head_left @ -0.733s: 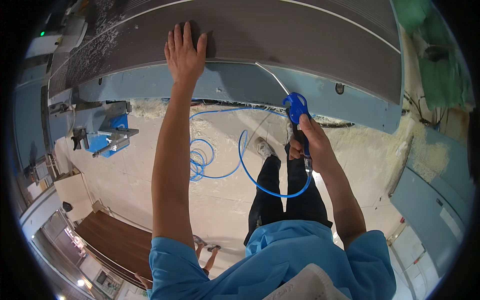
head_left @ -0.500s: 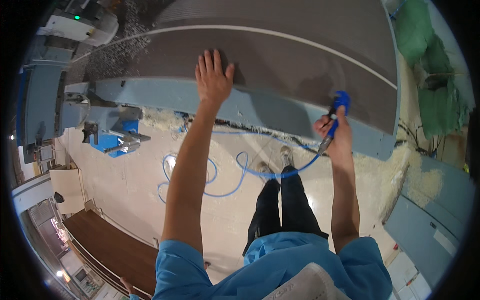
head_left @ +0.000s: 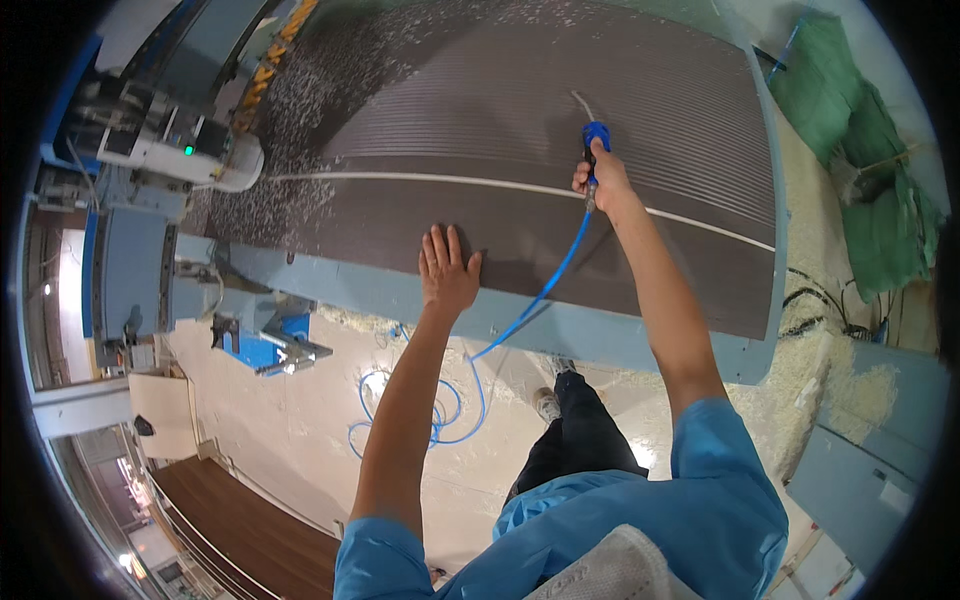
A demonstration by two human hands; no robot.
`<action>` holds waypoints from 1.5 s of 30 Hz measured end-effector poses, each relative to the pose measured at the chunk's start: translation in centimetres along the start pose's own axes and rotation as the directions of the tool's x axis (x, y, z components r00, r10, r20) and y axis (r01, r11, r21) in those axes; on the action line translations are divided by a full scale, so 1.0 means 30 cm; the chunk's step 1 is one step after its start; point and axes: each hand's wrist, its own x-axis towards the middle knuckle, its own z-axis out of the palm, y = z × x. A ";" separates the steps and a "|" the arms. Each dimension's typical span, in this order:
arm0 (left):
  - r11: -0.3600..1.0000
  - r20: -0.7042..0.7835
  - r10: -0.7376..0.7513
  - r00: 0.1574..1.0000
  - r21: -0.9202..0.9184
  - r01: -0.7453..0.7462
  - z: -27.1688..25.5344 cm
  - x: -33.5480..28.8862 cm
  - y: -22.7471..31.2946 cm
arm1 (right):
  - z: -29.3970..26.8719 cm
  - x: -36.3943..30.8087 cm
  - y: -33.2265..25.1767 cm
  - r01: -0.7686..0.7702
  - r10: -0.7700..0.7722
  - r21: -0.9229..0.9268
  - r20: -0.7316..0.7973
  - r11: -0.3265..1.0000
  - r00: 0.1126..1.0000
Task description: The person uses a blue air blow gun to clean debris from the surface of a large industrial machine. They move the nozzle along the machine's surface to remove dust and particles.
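Observation:
My right hand (head_left: pixel 606 178) is closed around the handle of a blue air blow gun (head_left: pixel 596 135) with a thin bent metal nozzle. It is held over a large dark brown panel (head_left: pixel 540 235), the nozzle pointing away from me. A blue air hose (head_left: pixel 562 268) runs from the gun's base down over the table's near edge. My left hand (head_left: pixel 448 268) lies flat on the panel near that edge, fingers spread, holding nothing. Fine parallel grooves cover the panel's far part, and a pale strip (head_left: pixel 450 180) crosses it. Light chips (head_left: pixel 300 130) are scattered over its left side.
At the left stands a white and grey machine head (head_left: pixel 180 145) with a green light. The panel rests on a blue-grey table (head_left: pixel 400 289). Hose coils (head_left: pixel 440 410) lie on the dusty floor. Green sacking (head_left: pixel 880 200) hangs at the right; a brown board stack (head_left: pixel 240 530) is lower left.
My right hand has swung the blow gun forward and left, from the near edge to over the panel. The hose follows it. My left hand stays flat while the view has shifted.

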 end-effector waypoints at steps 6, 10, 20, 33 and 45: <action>0.999 0.019 0.034 0.999 -0.024 -0.033 0.019 -0.009 0.000 | -0.208 0.215 -0.326 0.229 -0.179 0.222 -0.224 0.948 0.958; 0.998 -0.008 0.059 0.998 -0.034 -0.059 0.036 -0.015 -0.008 | -0.437 0.235 -0.533 0.402 -0.281 0.261 -0.400 0.878 0.872; 0.998 0.084 0.053 0.995 -0.046 -0.049 0.051 -0.020 0.007 | -0.624 0.261 -0.755 0.434 -0.329 0.230 -0.383 0.871 0.863; 0.985 0.104 -0.067 0.992 -0.154 0.083 0.036 -0.040 0.078 | 0.156 0.534 -0.282 -0.073 0.088 -0.190 0.072 0.979 0.994; 0.963 0.085 -0.112 0.990 -0.236 0.129 0.026 -0.059 0.073 | 0.357 0.295 0.134 -0.140 0.503 -0.731 0.305 0.668 0.809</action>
